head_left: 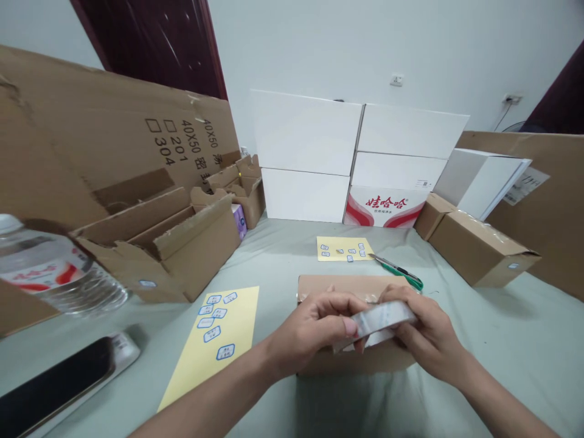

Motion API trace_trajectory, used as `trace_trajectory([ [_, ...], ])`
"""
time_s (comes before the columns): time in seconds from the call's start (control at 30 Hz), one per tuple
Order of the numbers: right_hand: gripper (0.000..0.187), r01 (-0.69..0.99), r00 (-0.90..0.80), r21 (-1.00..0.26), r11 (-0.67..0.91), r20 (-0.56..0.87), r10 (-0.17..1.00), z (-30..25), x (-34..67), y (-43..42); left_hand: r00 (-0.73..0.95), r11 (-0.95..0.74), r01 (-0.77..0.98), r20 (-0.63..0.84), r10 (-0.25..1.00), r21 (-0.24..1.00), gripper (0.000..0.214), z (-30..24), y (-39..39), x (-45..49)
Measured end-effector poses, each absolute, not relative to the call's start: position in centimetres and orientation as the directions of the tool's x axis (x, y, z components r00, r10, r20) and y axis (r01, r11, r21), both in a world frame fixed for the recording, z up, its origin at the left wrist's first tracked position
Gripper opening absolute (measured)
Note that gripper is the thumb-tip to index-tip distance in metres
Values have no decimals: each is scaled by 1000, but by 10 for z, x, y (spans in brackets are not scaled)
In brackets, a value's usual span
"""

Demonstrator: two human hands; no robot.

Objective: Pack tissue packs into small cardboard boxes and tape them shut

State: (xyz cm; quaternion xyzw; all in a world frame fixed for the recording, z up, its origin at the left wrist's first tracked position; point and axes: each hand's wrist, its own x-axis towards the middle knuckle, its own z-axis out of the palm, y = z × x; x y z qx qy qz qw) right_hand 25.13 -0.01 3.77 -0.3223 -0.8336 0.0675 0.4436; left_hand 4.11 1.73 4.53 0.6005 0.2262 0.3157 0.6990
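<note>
Both my hands hold a roll of clear packing tape (383, 317) just above a small closed cardboard box (351, 286) on the pale green table. My left hand (314, 331) pinches the roll's left side between thumb and fingers. My right hand (429, 334) wraps around its right side. The roll lies tilted, its flat face towards me.
A yellow sticker sheet (214, 340) lies to the left, a smaller one (344, 248) behind the box, with a green utility knife (396, 271) beside it. Open cardboard boxes (173, 243), a water bottle (50, 274) and a phone (55, 383) stand left. White cartons (305, 152) and a brown box (479, 246) are behind.
</note>
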Motion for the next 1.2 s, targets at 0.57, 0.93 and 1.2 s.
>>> trace_trajectory([
  [0.57, 14, 566, -463, -262, 782, 684, 564, 39, 245, -6, 704, 85, -18, -48, 708, 996, 24, 69, 6, 51],
  [0.93, 13, 564, -520, -213, 798, 659, 543, 39, 242, -7, 730, 149, -84, -41, 683, 985, 18, 75, 12, 54],
  [1.2, 14, 595, -488, -148, 790, 714, 502, 39, 242, -4, 689, 45, -60, 8, 725, 997, 30, 74, 15, 52],
])
